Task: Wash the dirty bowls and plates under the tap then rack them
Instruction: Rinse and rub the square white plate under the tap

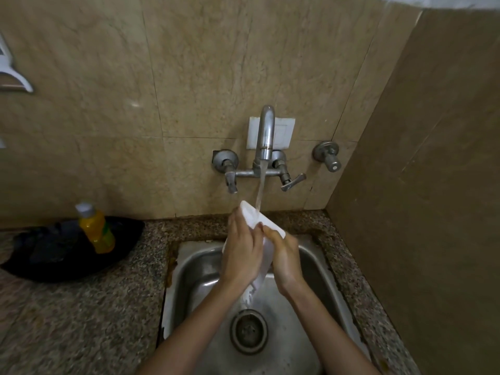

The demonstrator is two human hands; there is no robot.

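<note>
Holding a white plate tilted on edge above the sink, right under the running tap. Gripping its left side with the left hand, fingers wrapped over the edge; clasping its right side with the right hand, thumb near the top rim. Catching the water stream on the upper rim and shedding it off the lower edge above the drain. Well apart on the counter to the left: a black dish carrying a yellow bottle, upright.
</note>
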